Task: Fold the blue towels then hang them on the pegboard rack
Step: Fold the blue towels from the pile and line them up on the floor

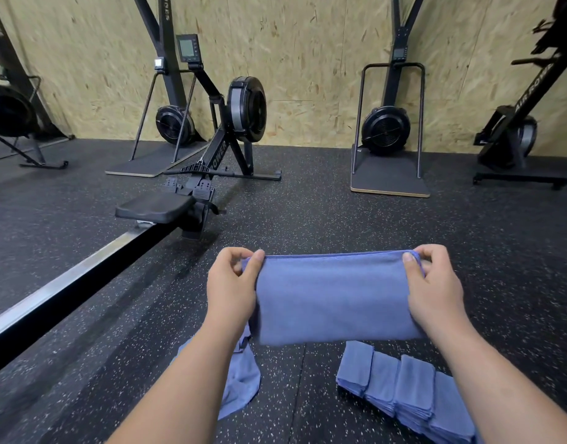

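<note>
1. Folded towels (404, 392) lie in an overlapping row on the floor (307, 213) beside the right forearm, probably staged for hanging.
2. One blue towel (333, 296) is held above the floor. The left hand (231, 290) and right hand (436, 286) each pinch a top corner, keeping the edge taut for a neat fold.
3. A loose towel (240, 382) waits under the left forearm; no pegboard rack shows.

— Any lettering legible?
— White capitals on the front leg of the middle rowing machine (219, 149): "OWER", with the first letter hidden behind the handle.
— And to the right?
— The slanted beam of the right-hand rower (532, 88) reads "AIR ROWE", then it's cut off.
— The black upright (165, 14) at the back?
— White letters, blurred; only the ending "ES" is clear. The monitor (186, 48) screen is too small to read.
</note>
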